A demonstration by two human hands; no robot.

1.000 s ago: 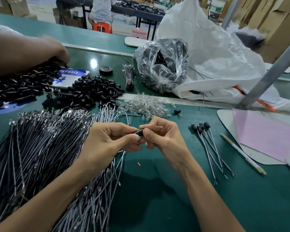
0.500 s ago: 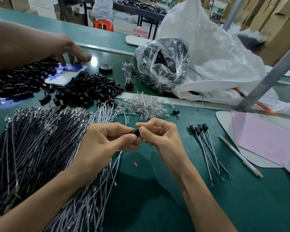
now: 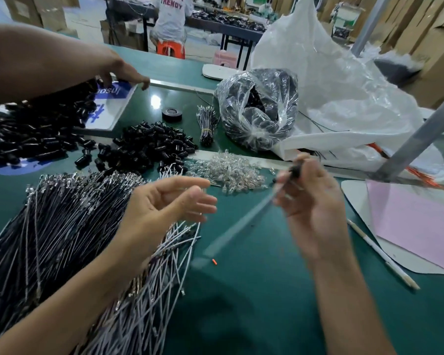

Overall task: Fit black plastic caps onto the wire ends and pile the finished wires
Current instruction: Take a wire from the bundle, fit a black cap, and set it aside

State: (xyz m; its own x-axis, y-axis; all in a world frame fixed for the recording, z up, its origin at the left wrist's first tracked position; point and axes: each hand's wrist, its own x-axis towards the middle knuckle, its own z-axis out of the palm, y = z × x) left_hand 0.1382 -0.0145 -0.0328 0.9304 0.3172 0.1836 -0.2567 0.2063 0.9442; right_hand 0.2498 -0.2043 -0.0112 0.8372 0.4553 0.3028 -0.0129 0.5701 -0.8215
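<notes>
My right hand (image 3: 315, 211) pinches a capped wire (image 3: 244, 224) near its black cap (image 3: 295, 170); the wire is blurred and slants down to the left over the green table. To its left, my left hand (image 3: 169, 203) hovers with fingers relaxed and holds nothing, above the big heap of uncapped wires (image 3: 62, 239). A pile of loose black caps (image 3: 151, 147) lies beyond the wires. The finished wires on the right are hidden behind my right hand.
Another person's arm (image 3: 49, 60) reaches over more black caps (image 3: 34, 134) at the far left. Clear bulbs (image 3: 228, 170), a tied wire bundle (image 3: 207, 124), a tape roll (image 3: 172, 114), a clear bag (image 3: 256, 108), a white sack (image 3: 344, 98), pink paper (image 3: 415, 221) and a stick (image 3: 379, 252) lie around.
My hands have parted: the left let go and opened, the right swung up and right with the capped wire. The other person's hand slid right across the blue-and-white card.
</notes>
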